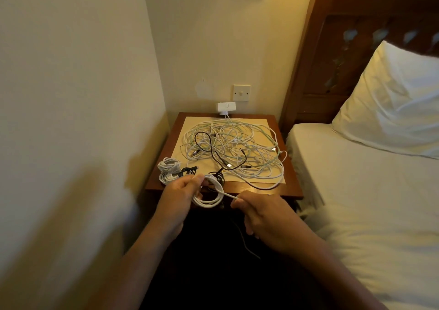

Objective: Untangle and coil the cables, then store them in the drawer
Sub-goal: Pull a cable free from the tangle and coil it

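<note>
My left hand pinches the white cable coil at lower centre of the frame. My right hand grips that cable's free strand, fingers curled. The tangled cables lie above, on the bedside table; coiled bundles sit at its left edge

A dim, yellow-lit bedroom corner with a bedside desk and a bed.

Cream walls meet behind a small brown wooden desk with a pale panel on top. A white light switch sits on the back wall above it, with a white plug box just below. To the right is a bed with a carved wooden headboard, a white pillow and a white sheet. The floor lies in dark shadow.
</note>
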The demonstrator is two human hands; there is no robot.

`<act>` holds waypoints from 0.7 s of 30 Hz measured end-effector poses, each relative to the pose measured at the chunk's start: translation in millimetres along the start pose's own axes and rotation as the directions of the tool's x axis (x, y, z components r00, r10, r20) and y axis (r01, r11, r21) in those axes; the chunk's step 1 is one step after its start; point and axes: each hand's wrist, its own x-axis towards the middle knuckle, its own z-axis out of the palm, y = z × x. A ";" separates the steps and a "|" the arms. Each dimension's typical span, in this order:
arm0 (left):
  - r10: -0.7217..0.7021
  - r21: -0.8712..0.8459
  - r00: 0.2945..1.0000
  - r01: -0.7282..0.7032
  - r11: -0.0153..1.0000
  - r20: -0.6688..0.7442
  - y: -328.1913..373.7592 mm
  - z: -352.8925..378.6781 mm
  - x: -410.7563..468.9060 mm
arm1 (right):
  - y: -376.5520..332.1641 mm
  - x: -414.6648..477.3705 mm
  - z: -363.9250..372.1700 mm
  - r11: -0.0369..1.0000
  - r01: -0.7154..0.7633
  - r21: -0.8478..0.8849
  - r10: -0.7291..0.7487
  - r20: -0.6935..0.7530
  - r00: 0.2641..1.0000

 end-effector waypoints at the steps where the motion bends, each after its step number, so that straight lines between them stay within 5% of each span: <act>1: -0.013 -0.016 1.000 0.013 1.000 0.007 2.7 -4.7 1.6 | 1.9 -3.5 -4.3 0.999 0.034 -0.014 -0.035 -0.018 0.999; 5: -0.065 -0.206 0.997 0.072 0.976 0.040 11.2 -2.4 -2.0 | 6.3 -7.8 -7.4 0.988 0.135 -0.077 -0.142 -0.097 0.985; 8: -0.121 -0.354 0.985 0.156 0.922 0.120 13.0 8.5 -11.3 | 15.3 -4.1 -1.1 0.922 0.164 -0.350 -0.259 -0.244 0.935; 10: -0.132 -0.390 0.977 0.189 0.901 0.167 11.1 11.1 -17.6 | 17.9 -1.5 4.2 0.941 0.128 -0.314 -0.216 -0.266 0.940; 16: -0.168 -0.311 0.967 0.223 0.924 0.193 -3.5 7.7 -23.9 | 12.4 -9.0 20.3 0.957 0.100 0.272 0.054 -0.507 0.860; 18: -0.181 -0.293 0.965 0.233 0.927 0.192 -9.8 8.4 -25.2 | 5.5 -7.3 26.1 0.795 0.072 0.602 0.239 -0.420 0.875; 21: -0.126 -0.250 0.986 0.149 0.957 0.105 -19.3 16.0 -26.4 | -4.7 -2.5 32.7 0.386 0.008 0.922 0.378 -0.167 0.911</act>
